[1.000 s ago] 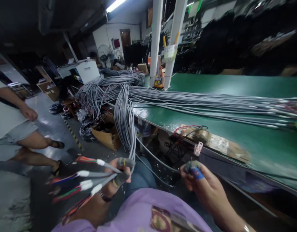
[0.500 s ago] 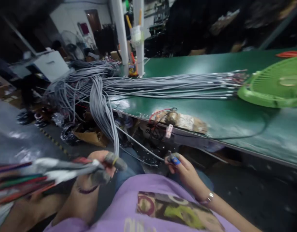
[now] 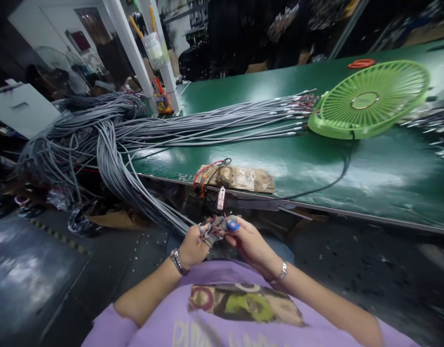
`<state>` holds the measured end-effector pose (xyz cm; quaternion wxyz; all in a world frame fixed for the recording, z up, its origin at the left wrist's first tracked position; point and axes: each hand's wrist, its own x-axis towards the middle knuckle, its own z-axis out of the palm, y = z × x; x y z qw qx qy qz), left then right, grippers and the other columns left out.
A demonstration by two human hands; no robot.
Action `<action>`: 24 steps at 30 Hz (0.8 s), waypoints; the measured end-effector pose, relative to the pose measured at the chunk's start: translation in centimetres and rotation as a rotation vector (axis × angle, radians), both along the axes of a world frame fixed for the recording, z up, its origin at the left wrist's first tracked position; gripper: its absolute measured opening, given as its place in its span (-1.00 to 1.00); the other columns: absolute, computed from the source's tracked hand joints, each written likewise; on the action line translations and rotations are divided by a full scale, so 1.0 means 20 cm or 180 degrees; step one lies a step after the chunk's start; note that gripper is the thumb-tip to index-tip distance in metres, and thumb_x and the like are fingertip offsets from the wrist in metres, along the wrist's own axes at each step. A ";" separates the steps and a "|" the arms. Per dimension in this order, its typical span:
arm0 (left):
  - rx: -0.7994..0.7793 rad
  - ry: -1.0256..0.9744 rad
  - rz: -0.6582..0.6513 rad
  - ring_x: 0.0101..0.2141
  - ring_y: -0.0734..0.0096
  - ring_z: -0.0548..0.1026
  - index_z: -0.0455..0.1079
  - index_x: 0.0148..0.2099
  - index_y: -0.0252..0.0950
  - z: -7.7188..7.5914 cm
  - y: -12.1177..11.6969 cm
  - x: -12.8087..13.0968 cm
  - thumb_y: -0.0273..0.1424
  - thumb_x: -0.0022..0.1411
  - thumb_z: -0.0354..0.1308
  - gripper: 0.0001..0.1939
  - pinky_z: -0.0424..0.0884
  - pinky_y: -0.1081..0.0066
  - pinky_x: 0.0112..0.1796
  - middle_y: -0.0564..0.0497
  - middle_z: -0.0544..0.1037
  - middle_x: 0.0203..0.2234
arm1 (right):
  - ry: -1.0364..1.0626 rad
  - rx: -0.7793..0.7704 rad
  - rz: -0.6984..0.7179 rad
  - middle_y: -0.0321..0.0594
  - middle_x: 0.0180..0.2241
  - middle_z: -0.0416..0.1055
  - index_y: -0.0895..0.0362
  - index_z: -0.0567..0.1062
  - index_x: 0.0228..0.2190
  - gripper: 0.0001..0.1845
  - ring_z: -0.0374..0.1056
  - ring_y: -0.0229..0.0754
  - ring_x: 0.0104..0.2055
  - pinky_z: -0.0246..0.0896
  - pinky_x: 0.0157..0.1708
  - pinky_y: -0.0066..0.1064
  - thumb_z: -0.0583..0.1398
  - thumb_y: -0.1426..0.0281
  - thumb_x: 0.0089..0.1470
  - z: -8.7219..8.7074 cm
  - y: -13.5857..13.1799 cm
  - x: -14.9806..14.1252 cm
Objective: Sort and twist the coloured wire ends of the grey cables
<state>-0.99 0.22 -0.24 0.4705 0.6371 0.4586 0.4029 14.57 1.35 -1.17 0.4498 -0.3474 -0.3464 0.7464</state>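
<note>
My left hand (image 3: 193,246) is closed around the ends of several grey cables (image 3: 113,159) that hang off the green table's edge down to my lap. My right hand (image 3: 248,241) is closed too, its taped fingertips pinching the coloured wire ends (image 3: 215,226) that stick out between both hands. The two hands meet just below the table edge, in front of my purple shirt. What exactly the right fingers grip is too small to make out.
A long bundle of grey cables (image 3: 225,120) lies across the green table (image 3: 352,164). A green fan (image 3: 370,99) rests flat at the right, its black cord trailing left. A taped brown fixture with red wires (image 3: 236,177) sits at the table edge. White posts (image 3: 135,53) stand behind.
My view swung right and down. My left hand brought the cable ends in from the left to meet my right hand at the centre.
</note>
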 end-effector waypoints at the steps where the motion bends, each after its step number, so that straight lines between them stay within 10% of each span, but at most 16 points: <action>1: -0.0002 0.0076 -0.0035 -0.27 0.20 0.53 0.57 -0.24 -0.25 0.00 0.00 -0.01 -0.14 0.17 0.19 -0.70 0.45 0.25 -0.12 -0.07 0.62 -0.42 | 0.0031 0.0003 0.0048 -0.38 -0.61 0.31 0.14 0.36 -0.54 -0.51 -0.02 -0.42 -0.65 -0.17 -0.61 -0.49 0.32 -0.02 -0.16 -0.01 0.00 0.00; 6: -0.0393 0.0193 -0.0321 -0.53 0.41 0.43 0.52 -0.33 -0.32 -0.01 -0.01 -0.05 -0.03 0.19 0.12 -0.57 0.40 0.43 -0.44 -0.04 0.55 -0.52 | -0.0064 0.0153 0.0283 -0.37 -0.64 0.30 0.14 0.39 -0.49 -0.52 0.04 -0.39 -0.65 -0.04 -0.59 -0.49 0.25 -0.05 -0.05 -0.06 0.00 0.02; 11: -0.0847 0.0146 0.0444 -0.62 0.47 0.37 0.35 -0.58 -0.30 -0.06 -0.03 -0.08 0.09 0.16 0.06 -0.44 0.33 0.47 -0.52 0.04 0.41 -0.70 | -0.0460 0.0351 -0.0168 -0.23 -0.41 0.47 0.13 0.45 -0.35 -0.56 0.20 -0.35 -0.56 0.11 -0.55 -0.47 0.27 0.01 -0.06 -0.06 0.04 0.09; 16: -0.0960 -0.0013 0.0993 -0.61 0.46 0.36 0.33 -0.58 -0.30 -0.07 -0.05 -0.05 0.13 0.03 0.15 -0.44 0.34 0.44 -0.50 0.06 0.39 -0.69 | -0.0795 0.0533 0.0534 -0.30 -0.48 0.42 0.10 0.44 -0.38 -0.58 0.23 -0.30 -0.51 0.17 -0.55 -0.47 0.39 0.12 -0.24 0.00 0.02 0.06; 24: -0.0991 0.0158 0.0369 -0.51 0.37 0.47 0.44 -0.53 -0.31 0.00 -0.05 -0.08 0.01 0.10 0.19 -0.53 0.41 0.40 -0.38 -0.01 0.52 -0.62 | -0.0832 0.0454 0.0491 -0.45 -0.67 0.21 0.12 0.37 -0.56 -0.55 0.05 -0.38 -0.64 -0.01 -0.64 -0.50 0.36 0.03 -0.24 0.04 0.09 -0.04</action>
